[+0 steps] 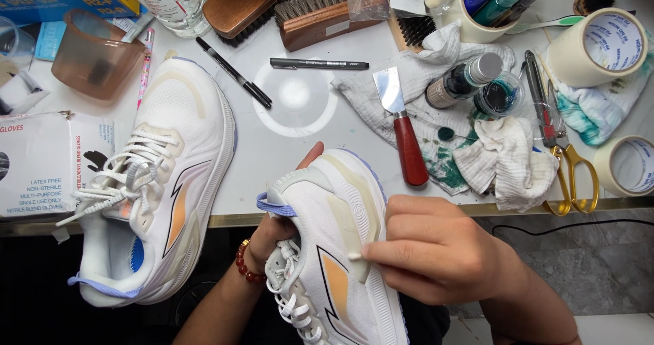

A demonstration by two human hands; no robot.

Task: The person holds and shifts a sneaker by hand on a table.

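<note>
Left hand [272, 232]: fingers inside white sneaker [340, 249], gripping its collar.
Right hand [429, 249]: pinches a white swab [355, 256] against the sneaker's side.
Second sneaker [163, 181]: on tabletop [300, 147], at nine o'clock.

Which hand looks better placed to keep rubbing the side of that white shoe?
The right hand, probably. Its fingertips already press something small and white against the side of the shoe. The left hand is inside the shoe's opening, gripping and steadying it, so it seems busy.
</note>
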